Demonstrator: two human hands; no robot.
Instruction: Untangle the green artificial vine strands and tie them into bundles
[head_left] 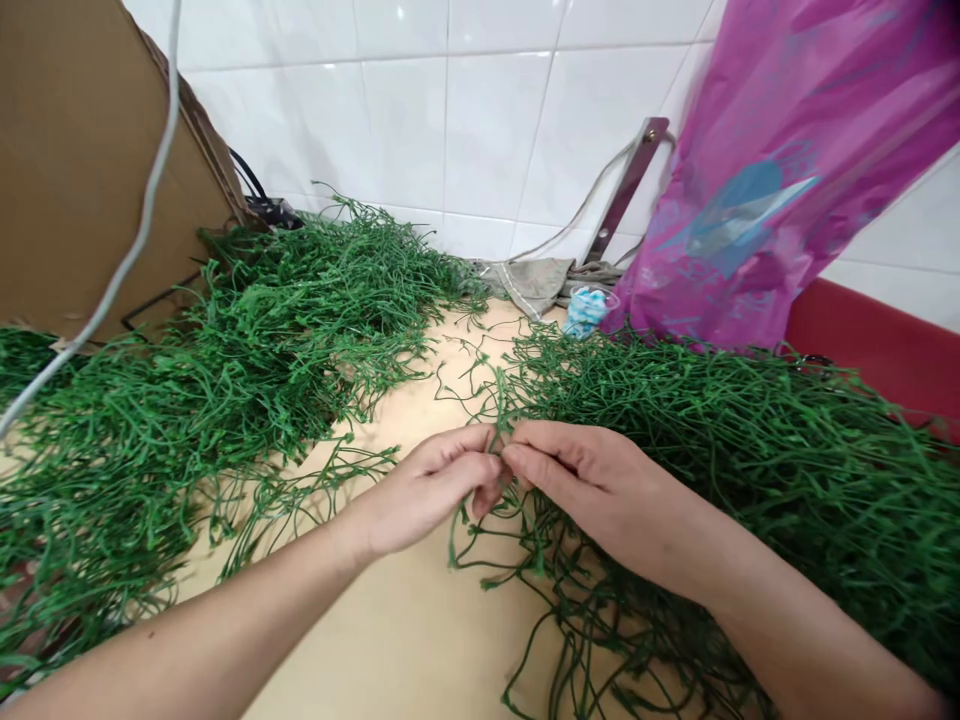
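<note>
Both hands meet at the middle of the view, above the pale tabletop (pixel 427 640). Between thumb and fingers, my left hand (pixel 439 482) pinches a thin green stem (pixel 500 395) that looks like plastic and points up past the fingertips. My right hand (pixel 592 478) is closed in a pinch on the same stem, its fingertips beside the left ones. Where exactly the fingers grip is partly hidden. More green stems hang or lie just below the hands. A big tangled pile of stems (pixel 720 430) spreads under and beyond my right forearm.
Another large pile of stems (pixel 300 340) covers the left side. A cardboard box (pixel 90 150) stands at the back left, a grey cable (pixel 142 220) in front of it. At the back right are a purple plastic bag (pixel 795 150), a metal bracket (pixel 630 185) and a small blue-and-white bundle (pixel 586 312).
</note>
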